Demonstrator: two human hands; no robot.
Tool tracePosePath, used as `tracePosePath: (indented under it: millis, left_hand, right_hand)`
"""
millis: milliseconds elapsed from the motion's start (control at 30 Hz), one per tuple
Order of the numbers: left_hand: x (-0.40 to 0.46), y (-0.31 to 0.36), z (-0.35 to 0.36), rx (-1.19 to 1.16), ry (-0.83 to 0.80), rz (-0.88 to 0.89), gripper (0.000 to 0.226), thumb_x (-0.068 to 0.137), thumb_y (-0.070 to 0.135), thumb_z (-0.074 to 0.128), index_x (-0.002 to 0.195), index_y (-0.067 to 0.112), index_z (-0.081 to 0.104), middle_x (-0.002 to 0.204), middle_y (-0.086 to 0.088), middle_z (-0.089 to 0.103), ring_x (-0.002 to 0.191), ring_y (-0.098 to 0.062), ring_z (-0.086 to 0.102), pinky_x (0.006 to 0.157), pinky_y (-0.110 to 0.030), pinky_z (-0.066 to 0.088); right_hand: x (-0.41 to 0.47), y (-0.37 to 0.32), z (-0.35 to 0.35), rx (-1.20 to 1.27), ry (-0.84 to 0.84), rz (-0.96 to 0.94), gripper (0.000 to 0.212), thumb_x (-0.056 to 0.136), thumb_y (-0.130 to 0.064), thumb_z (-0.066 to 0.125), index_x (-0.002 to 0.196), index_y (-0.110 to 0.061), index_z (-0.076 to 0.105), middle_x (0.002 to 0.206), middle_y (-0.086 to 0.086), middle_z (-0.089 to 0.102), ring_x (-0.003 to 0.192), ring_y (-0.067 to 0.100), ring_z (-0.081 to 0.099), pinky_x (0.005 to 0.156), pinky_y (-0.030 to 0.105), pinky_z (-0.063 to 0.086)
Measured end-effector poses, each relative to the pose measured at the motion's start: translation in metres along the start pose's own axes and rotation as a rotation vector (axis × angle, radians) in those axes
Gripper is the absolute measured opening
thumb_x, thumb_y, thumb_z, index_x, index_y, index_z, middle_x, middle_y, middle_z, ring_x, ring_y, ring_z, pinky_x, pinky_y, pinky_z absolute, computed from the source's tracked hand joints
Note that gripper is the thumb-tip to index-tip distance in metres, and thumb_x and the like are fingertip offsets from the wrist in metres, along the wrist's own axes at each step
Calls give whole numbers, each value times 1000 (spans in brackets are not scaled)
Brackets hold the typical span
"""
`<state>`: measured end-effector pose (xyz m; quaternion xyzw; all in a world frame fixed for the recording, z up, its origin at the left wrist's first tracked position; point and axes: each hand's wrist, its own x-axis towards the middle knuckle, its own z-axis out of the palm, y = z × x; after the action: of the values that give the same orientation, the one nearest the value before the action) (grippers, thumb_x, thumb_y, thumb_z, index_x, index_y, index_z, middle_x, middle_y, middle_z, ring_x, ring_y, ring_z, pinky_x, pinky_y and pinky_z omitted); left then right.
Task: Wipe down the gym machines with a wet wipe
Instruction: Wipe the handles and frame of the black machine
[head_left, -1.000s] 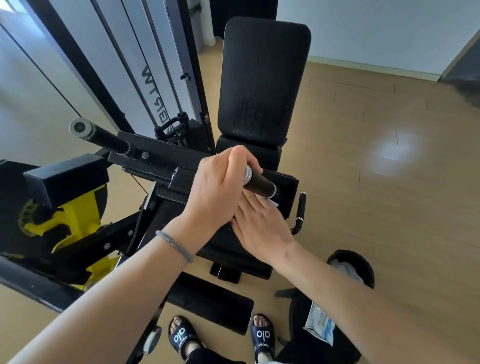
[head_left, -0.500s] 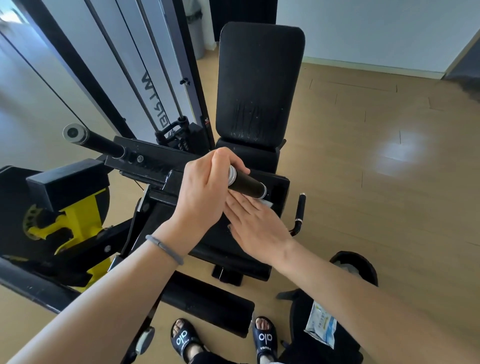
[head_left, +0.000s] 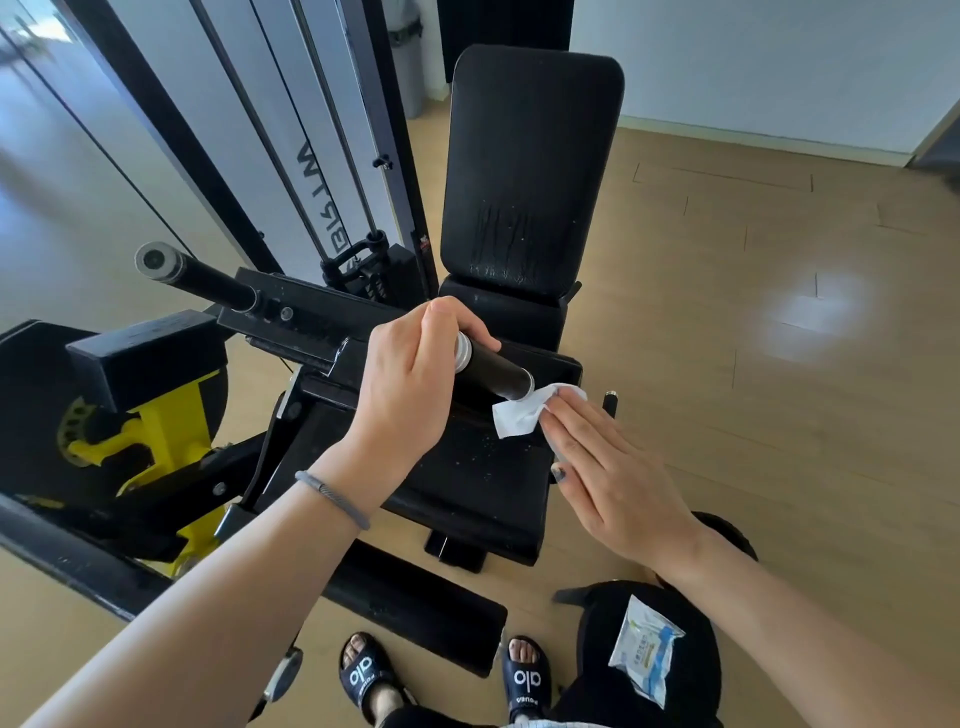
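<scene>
Left hand (head_left: 410, 384) wraps the handle (head_left: 493, 375) near its silver collar. Right hand (head_left: 613, 467) lies flat, fingers straight, pressing the wipe (head_left: 522, 415) at the handle's tip, over the seat (head_left: 483, 467). The wipe's white and crumpled — half a second ago it hid under the palm; now the hand has slid right and it shows.

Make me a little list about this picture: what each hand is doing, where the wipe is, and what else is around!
left hand: grips the near end of the black handle
right hand: fingers straight, pressing the wipe against the handle's tip
seat: black, below the handle, speckled with light spots
backrest: upright, black
wipe pack: lies on a black stool at lower right
floor: light wood
</scene>
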<state>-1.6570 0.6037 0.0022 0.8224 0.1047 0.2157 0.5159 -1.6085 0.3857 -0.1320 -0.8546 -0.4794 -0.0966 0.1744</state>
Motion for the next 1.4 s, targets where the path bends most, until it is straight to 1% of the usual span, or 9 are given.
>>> tracePosePath:
  millis: [233,500,600,700,833,1033,1167,1267,1400]
  left_hand:
    - [2,-3,2,-8,19,17,49,98,14,30,75,10,73,72,-2,67,72,-19,56,62,-28,44]
    - [3,-3,3,-43,10,32,47,95,11,30,74,7,72,80,-1,71,81,-20,62,68,-26,48]
    - [4,-6,4,-26,10,26,49,96,13,29,73,9,72,76,-7,69,76,-24,58,66,-36,45]
    - [4,-5,4,-19,14,21,50,96,14,28,73,10,72,75,-9,69,72,-25,55,64,-33,42]
    - [4,-6,5,-28,15,21,51,97,14,27,72,10,72,74,-13,68,73,-30,57,68,-41,42]
    - [2,-4,5,-24,21,17,52,97,16,27,72,10,72,76,-6,70,74,-20,57,64,-25,44]
    - [0,-3,6,-32,37,-10,51,97,17,27,73,11,72,75,-5,69,74,-21,57,65,-27,44]
    - [-1,-1,3,-23,17,-27,51,98,18,28,75,12,73,77,-4,70,76,-22,58,68,-32,46]
    - [-2,0,-2,15,-21,-33,51,101,19,28,79,15,74,82,-8,71,80,-24,60,71,-34,46]
  right_hand:
    - [46,5,-11,371,16,219,56,111,-37,21,156,-10,38,163,3,36,155,11,21,126,35,21]
    - [114,10,-43,795,-310,627,57,108,-56,15,139,-41,61,147,-13,56,129,4,46,107,22,32]
    - [86,4,-27,841,-78,639,58,108,-58,15,144,-38,56,146,-22,54,139,-2,42,110,13,30]
    - [53,-21,-5,992,154,704,58,107,-56,18,159,-34,29,162,-23,29,150,-8,20,127,33,16]
    - [50,-72,6,1100,287,864,56,112,-41,20,163,-29,-1,166,-26,-5,146,-19,-6,125,20,-1]
    - [76,-46,0,1159,378,987,53,113,-38,21,164,-29,10,168,-20,10,147,-13,8,129,31,7]
    - [57,-81,4,1054,433,810,49,111,-34,23,159,-36,19,162,-33,17,148,-15,11,123,16,13]
    - [33,-100,26,763,343,775,63,109,-44,19,163,-22,-4,169,-15,-11,153,-4,-8,128,26,5]
    - [21,-78,39,450,272,635,65,108,-40,20,163,-9,4,172,3,-6,157,10,-5,128,33,13]
